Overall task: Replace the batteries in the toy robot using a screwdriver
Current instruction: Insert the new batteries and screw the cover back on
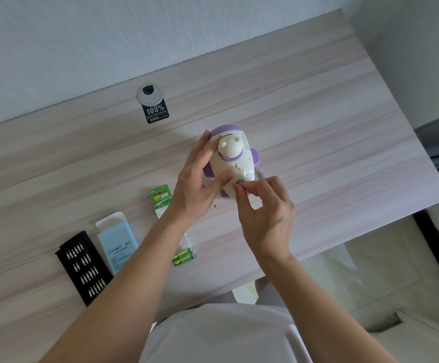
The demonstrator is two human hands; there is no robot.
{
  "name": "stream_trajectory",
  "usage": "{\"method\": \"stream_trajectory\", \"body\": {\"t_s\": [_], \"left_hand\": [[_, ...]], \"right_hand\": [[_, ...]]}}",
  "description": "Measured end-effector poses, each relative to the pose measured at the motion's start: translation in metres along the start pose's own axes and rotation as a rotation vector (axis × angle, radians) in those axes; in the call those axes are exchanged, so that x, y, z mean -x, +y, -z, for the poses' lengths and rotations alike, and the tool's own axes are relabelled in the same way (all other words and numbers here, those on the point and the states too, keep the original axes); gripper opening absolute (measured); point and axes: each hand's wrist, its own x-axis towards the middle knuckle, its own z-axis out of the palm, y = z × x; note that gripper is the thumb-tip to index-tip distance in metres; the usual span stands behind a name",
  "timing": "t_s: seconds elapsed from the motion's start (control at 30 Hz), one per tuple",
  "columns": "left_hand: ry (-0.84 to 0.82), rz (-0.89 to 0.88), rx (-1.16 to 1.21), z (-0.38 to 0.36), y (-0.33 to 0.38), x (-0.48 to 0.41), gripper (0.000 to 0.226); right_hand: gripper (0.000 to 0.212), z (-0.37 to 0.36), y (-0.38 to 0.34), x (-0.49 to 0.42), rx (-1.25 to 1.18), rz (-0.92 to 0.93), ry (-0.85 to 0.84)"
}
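Left hand has the toy robot wrapped from its left side, fingers curled up over the shell and the thumb pressed flat on the white belly. Right hand is pinching a little purple knob low on the body between thumb and forefinger, with the other fingers loosely bent and spread behind.

Stuff I can't really make out from here: a thin silvery sliver pokes out just past the right fingers, and honestly no idea what it is. The near end of the toy is covered by both hands, so I can't tell whether it's sitting on the table or held just off it. The left forearm also cuts across the battery packet, leaving only its green top showing.

The toy is over the middle of the table. Its long axis runs away from the person, with the purple domed end toward the wall and the knob end nearest them. A purple fin sticks out on each side.

Two green batteries lie near the front edge. A pale blue box and a black bit case sit to their left. There's a tiny dark speck beside the left wrist, too small to call.
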Motion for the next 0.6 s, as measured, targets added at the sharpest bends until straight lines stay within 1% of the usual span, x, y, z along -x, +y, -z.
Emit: {"method": "stream_trajectory", "body": {"t_s": [0.13,0.23,0.33,0.6], "left_hand": [[-0.015,0.002,-0.012,0.0010,0.0008,0.0002,0.077],[0.000,-0.009,-0.004,0.0001,0.0018,-0.0006,0.074],[0.042,-0.015,0.021,-0.0026,0.0014,-0.0019,0.068],[0.058,-0.010,0.005,-0.0045,0.0014,-0.0050,0.071]], "right_hand": [[0.009,-0.0006,0.0009,0.0039,-0.038,-0.023,0.003],[0.011,-0.0001,0.0006,0.0028,-0.071,-0.028,0.002],[0.013,-0.0026,-0.0006,0.0034,-0.052,-0.064,-0.010],[0.013,-0.0050,-0.0053,0.0000,-0.012,-0.150,-0.067]]}}
